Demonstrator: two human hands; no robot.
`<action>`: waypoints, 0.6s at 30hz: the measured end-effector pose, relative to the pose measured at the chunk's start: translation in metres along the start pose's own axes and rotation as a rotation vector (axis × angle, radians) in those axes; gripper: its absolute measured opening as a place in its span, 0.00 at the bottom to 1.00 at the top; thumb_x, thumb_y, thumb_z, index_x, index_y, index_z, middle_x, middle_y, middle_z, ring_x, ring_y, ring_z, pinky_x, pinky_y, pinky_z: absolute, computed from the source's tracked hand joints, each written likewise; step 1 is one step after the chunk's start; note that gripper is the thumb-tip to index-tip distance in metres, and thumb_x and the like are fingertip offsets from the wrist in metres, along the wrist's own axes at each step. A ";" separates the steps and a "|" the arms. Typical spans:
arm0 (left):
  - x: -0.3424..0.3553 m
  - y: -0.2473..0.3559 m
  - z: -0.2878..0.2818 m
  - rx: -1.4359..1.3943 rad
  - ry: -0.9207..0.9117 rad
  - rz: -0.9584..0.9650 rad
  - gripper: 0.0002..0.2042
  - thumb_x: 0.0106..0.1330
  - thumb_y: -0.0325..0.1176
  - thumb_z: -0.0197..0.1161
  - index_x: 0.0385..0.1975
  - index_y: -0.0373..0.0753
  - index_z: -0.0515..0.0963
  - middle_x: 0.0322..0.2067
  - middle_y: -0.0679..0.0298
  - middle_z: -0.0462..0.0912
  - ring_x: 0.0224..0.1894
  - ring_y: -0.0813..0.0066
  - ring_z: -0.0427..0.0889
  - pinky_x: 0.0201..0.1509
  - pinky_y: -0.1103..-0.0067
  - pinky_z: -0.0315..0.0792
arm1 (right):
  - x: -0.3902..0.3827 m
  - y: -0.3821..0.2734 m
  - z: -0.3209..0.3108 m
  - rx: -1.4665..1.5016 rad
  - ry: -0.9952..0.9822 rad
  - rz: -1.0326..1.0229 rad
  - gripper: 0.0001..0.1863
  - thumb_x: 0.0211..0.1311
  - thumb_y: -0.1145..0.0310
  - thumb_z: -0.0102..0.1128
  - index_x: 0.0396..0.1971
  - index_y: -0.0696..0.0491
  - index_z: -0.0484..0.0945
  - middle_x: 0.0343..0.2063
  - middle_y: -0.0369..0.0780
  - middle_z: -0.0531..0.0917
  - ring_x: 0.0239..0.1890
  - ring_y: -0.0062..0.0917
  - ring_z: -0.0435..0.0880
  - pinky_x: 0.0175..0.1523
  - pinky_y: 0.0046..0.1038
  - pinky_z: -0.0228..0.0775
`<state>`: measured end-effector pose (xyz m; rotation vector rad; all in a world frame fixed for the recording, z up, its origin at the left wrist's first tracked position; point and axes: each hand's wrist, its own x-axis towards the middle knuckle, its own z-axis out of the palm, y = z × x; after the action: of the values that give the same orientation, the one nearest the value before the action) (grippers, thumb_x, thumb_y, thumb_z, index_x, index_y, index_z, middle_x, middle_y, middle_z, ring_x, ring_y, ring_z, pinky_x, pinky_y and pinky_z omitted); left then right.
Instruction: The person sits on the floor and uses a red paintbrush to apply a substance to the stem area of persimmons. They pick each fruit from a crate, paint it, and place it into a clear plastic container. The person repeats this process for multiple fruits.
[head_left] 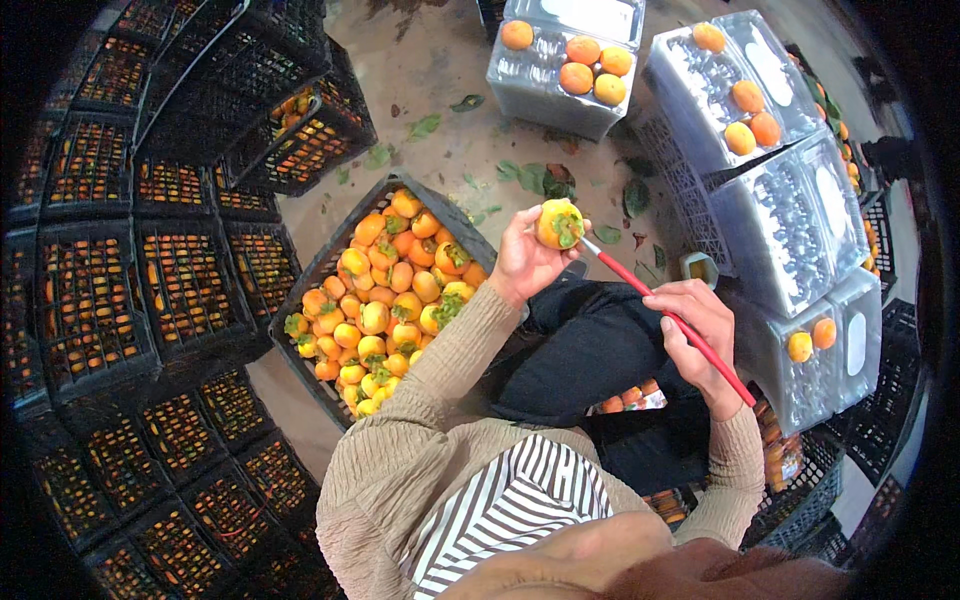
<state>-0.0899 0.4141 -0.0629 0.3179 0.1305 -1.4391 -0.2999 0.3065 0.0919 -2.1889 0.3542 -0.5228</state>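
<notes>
Left hand [530, 258], centre of frame: fingers and thumb clamped around a round yellow-orange persimmon with a green leafy calyx [560, 222], calyx turned toward the right of the frame. Right hand [697, 330], right of centre: fingers wrapped on a slim red-handled tool with a pale tip [625, 272]. Tool runs diagonally, butt end lower right, tip up at the fruit's calyx side; can't tell if tip is touching or just beside. Left of centre: tilted black plastic crate [297, 366] heaped with loose orange and yellow persimmons [385, 300], some with green calyxes showing; left forearm passes over its lower right side. Top centre: block of clear plastic trays [550, 115], five orange fruits on top. Upper right: clear plastic tray stack [690, 90], four fruits on it; two more fruits on the lower stack [810, 385] at the right of the frame. Left edge: wall of black slatted crates [95, 290], orange fruit visible through the slats. Concrete floor [430, 85], upper centre, has scattered green leaves [635, 198].
</notes>
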 end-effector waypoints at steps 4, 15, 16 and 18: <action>0.006 -0.010 0.000 0.013 -0.015 -0.015 0.22 0.63 0.46 0.48 0.50 0.37 0.71 0.48 0.50 0.75 0.45 0.63 0.75 0.44 0.74 0.69 | -0.001 0.001 0.001 0.021 0.074 0.002 0.12 0.42 0.79 0.54 0.30 0.58 0.79 0.29 0.44 0.81 0.31 0.34 0.79 0.39 0.29 0.70; 0.047 0.054 -0.032 0.739 0.263 0.462 0.27 0.53 0.26 0.58 0.55 0.33 0.61 0.48 0.55 0.71 0.50 0.65 0.73 0.56 0.72 0.69 | -0.005 0.017 -0.017 0.022 0.097 0.091 0.11 0.43 0.79 0.53 0.31 0.59 0.78 0.27 0.44 0.80 0.30 0.34 0.78 0.38 0.30 0.69; 0.057 0.074 -0.030 0.935 0.332 0.513 0.28 0.52 0.27 0.61 0.55 0.33 0.61 0.48 0.56 0.71 0.49 0.67 0.73 0.55 0.74 0.68 | -0.005 0.019 -0.017 0.007 0.091 0.100 0.11 0.43 0.79 0.53 0.31 0.59 0.78 0.27 0.44 0.79 0.29 0.34 0.78 0.37 0.30 0.69; 0.085 0.110 -0.025 1.282 0.403 0.636 0.30 0.50 0.29 0.65 0.54 0.34 0.61 0.49 0.57 0.69 0.48 0.69 0.73 0.55 0.76 0.68 | -0.003 0.022 -0.019 -0.005 0.090 0.089 0.11 0.43 0.79 0.54 0.31 0.59 0.78 0.27 0.44 0.79 0.29 0.34 0.78 0.37 0.30 0.69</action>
<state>0.0323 0.3517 -0.0958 1.5412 -0.5598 -0.6318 -0.3135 0.2816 0.0842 -2.1478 0.4991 -0.5724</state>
